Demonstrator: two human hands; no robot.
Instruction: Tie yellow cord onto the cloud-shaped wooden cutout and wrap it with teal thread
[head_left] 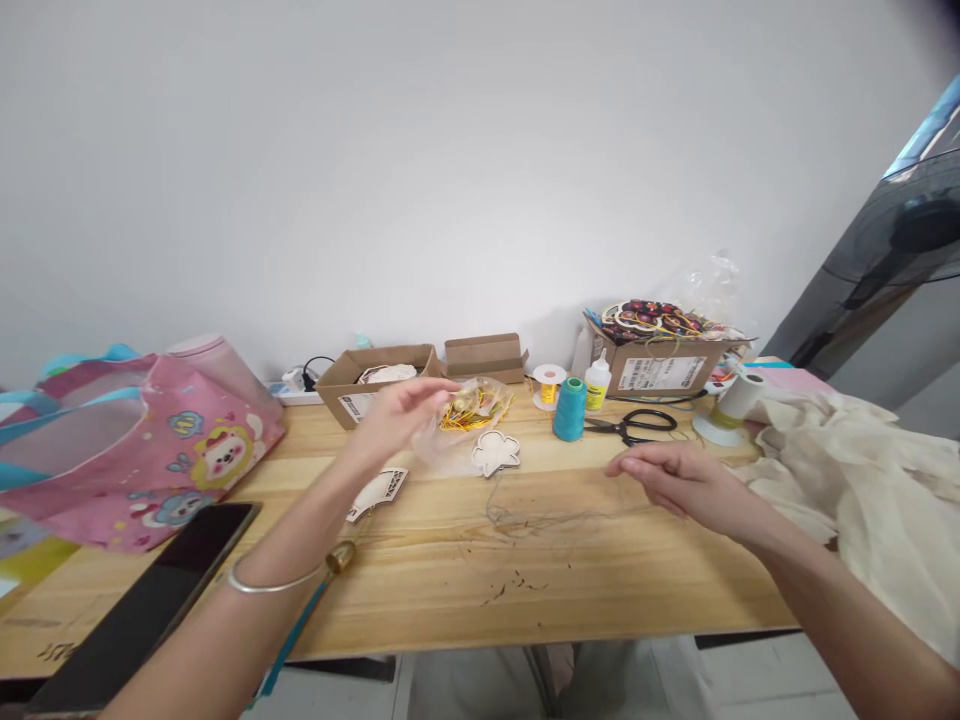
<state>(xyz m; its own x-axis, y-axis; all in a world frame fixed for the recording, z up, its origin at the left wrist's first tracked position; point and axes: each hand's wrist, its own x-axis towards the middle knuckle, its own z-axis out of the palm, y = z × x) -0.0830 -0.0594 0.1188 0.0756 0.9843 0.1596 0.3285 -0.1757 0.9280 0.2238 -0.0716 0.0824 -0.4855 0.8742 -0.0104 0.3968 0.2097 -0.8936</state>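
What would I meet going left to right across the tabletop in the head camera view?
Pink printed tote bag, cardboard box, pale scalloped cutout, teal thread cone, black scissors, white spool, cream cloth.
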